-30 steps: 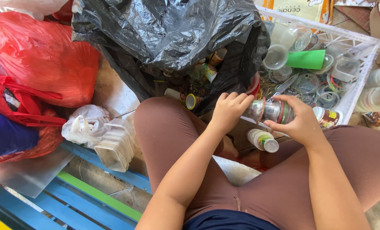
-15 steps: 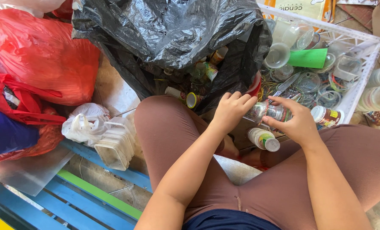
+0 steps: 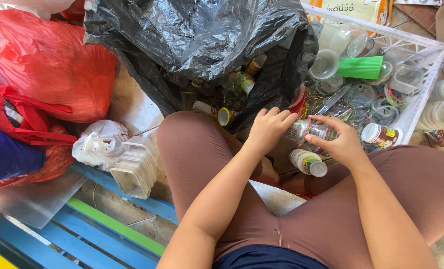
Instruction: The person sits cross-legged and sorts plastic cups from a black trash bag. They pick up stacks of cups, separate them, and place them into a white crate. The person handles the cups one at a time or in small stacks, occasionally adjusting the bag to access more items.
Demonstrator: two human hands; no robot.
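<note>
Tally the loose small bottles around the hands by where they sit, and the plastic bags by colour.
Bottle held between left hand and right hand: 1 clear bottle
Bottle below the hands: 1 white-capped bottle
Bottle by the white crate: 1 brown-labelled bottle
Black bag: 1
Red bags: at least 2
White bag: 1
Total: 7

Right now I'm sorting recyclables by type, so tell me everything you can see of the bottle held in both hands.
The small clear bottle looks like plastic, with a partly torn or loose label band. It lies roughly on its side between the knees, in front of the black bag. The left hand covers its cap end; the right hand grips the body, thumb on top. Contents cannot be told.
</note>
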